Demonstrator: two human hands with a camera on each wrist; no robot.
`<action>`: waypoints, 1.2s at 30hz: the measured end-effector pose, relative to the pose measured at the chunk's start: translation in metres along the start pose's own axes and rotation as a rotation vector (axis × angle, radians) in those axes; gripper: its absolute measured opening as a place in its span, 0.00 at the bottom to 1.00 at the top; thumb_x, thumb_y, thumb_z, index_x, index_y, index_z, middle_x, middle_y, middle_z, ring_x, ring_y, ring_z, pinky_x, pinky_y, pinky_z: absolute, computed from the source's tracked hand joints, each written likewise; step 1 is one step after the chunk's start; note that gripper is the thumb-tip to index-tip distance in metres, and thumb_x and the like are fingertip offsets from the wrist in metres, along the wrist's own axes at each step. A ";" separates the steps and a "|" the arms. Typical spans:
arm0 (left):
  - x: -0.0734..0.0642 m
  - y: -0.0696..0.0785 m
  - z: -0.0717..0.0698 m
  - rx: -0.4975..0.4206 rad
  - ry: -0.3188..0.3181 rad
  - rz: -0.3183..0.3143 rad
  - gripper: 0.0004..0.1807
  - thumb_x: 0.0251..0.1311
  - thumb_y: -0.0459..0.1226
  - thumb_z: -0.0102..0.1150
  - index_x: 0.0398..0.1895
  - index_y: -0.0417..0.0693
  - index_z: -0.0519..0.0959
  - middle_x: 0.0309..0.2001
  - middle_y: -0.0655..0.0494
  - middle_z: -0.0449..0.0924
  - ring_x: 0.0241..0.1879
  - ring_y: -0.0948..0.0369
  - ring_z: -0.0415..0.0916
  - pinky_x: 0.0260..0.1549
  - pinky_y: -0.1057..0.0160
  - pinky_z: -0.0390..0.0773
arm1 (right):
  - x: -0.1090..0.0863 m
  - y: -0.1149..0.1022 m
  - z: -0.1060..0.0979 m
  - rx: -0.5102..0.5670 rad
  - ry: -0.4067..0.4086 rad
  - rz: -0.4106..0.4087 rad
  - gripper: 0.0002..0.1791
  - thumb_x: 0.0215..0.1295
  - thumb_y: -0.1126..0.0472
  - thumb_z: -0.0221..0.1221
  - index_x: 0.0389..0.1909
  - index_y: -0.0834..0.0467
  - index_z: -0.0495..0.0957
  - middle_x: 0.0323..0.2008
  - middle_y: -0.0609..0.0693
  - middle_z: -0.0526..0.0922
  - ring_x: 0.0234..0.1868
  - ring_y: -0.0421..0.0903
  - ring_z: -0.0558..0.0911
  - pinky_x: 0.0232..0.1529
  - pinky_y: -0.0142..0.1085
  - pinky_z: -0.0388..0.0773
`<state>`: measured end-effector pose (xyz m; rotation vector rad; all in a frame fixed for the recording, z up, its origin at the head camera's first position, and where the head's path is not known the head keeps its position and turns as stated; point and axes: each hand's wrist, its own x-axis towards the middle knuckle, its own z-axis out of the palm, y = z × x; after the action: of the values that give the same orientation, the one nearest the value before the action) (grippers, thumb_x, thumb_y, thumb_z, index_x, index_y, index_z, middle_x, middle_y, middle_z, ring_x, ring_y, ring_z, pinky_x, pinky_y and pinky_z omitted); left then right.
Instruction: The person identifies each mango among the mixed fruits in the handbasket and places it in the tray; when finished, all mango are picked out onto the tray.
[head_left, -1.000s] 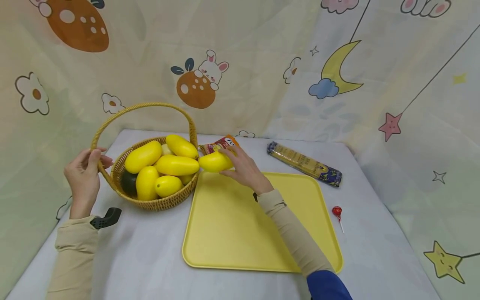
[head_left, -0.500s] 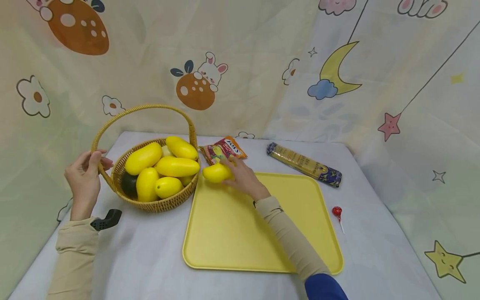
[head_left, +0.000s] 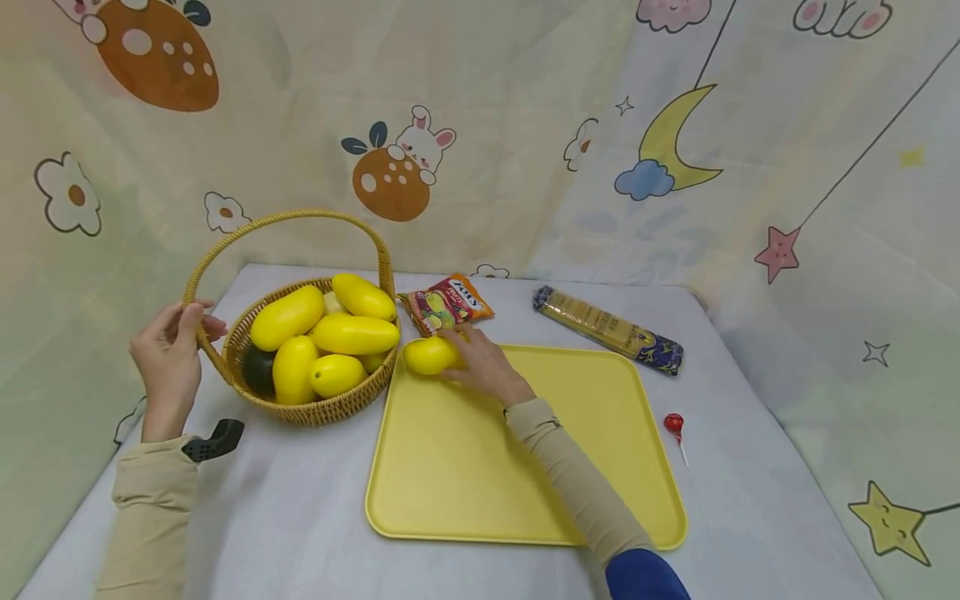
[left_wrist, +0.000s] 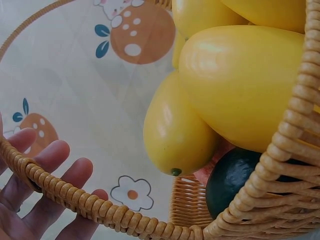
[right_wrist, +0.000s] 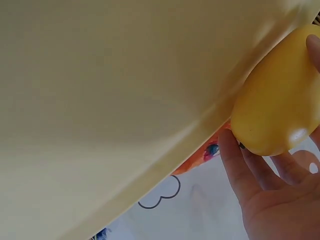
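On the left, my left hand (head_left: 167,350) grips the handle (head_left: 197,287) of a wicker basket (head_left: 330,411); in the left wrist view its fingers (left_wrist: 75,175) pass behind the handle. Several yellow mangoes (head_left: 354,333) fill the basket, along with a dark green rounded fruit (left_wrist: 232,180) low at its left side. My right hand (head_left: 483,364) holds another yellow mango (head_left: 431,357) over the far left corner of a yellow tray (head_left: 517,467). Seen from the right wrist, that mango (right_wrist: 280,95) lies along the tray's edge, with thumb and fingers on either side of it.
Behind the tray is an orange-and-red snack packet (head_left: 447,302). A long gold-and-blue packet (head_left: 607,327) lies at the back right. A red lollipop (head_left: 674,425) rests right of the tray. Printed cloth walls (head_left: 510,167) stand around the white table (head_left: 285,500).
My right hand has brought the mango from beside the basket's rim down toward me, to the tray's far left corner, uncovering the snack packet. My left hand stays on the handle.
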<state>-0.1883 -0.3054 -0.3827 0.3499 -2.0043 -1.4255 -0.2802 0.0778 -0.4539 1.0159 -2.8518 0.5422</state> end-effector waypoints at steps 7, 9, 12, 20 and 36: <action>0.000 0.001 0.000 0.006 -0.006 0.010 0.19 0.67 0.46 0.51 0.50 0.43 0.81 0.28 0.68 0.78 0.30 0.70 0.77 0.39 0.81 0.73 | -0.001 0.001 0.004 0.000 -0.010 0.006 0.37 0.60 0.47 0.65 0.68 0.50 0.63 0.63 0.57 0.66 0.59 0.55 0.71 0.56 0.50 0.74; 0.000 0.001 0.000 0.007 -0.005 0.010 0.19 0.67 0.46 0.51 0.50 0.43 0.81 0.28 0.68 0.78 0.30 0.71 0.77 0.39 0.81 0.73 | -0.001 0.002 0.005 0.000 -0.008 0.004 0.37 0.60 0.47 0.65 0.68 0.51 0.63 0.63 0.57 0.67 0.59 0.55 0.71 0.56 0.50 0.74; 0.000 0.000 0.000 0.006 -0.003 0.009 0.17 0.67 0.45 0.51 0.49 0.45 0.81 0.28 0.69 0.78 0.30 0.71 0.77 0.39 0.82 0.73 | -0.001 0.002 0.005 0.001 -0.001 -0.001 0.37 0.60 0.48 0.65 0.68 0.51 0.64 0.62 0.58 0.67 0.58 0.55 0.72 0.55 0.50 0.74; 0.000 -0.002 0.000 -0.001 -0.001 0.014 0.18 0.67 0.45 0.51 0.49 0.42 0.81 0.27 0.69 0.78 0.29 0.71 0.77 0.39 0.82 0.73 | 0.000 0.003 0.007 0.013 -0.003 -0.010 0.38 0.60 0.48 0.65 0.69 0.51 0.63 0.63 0.57 0.66 0.60 0.55 0.71 0.57 0.50 0.73; -0.001 0.000 0.000 -0.003 0.006 0.022 0.17 0.67 0.45 0.52 0.49 0.43 0.81 0.27 0.69 0.78 0.29 0.70 0.76 0.39 0.81 0.73 | 0.005 -0.006 -0.008 -0.001 0.005 -0.023 0.39 0.59 0.43 0.64 0.69 0.52 0.63 0.63 0.54 0.68 0.63 0.53 0.69 0.63 0.49 0.67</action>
<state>-0.1878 -0.3050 -0.3830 0.3298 -1.9948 -1.4129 -0.2810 0.0731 -0.4439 1.0440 -2.8327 0.5408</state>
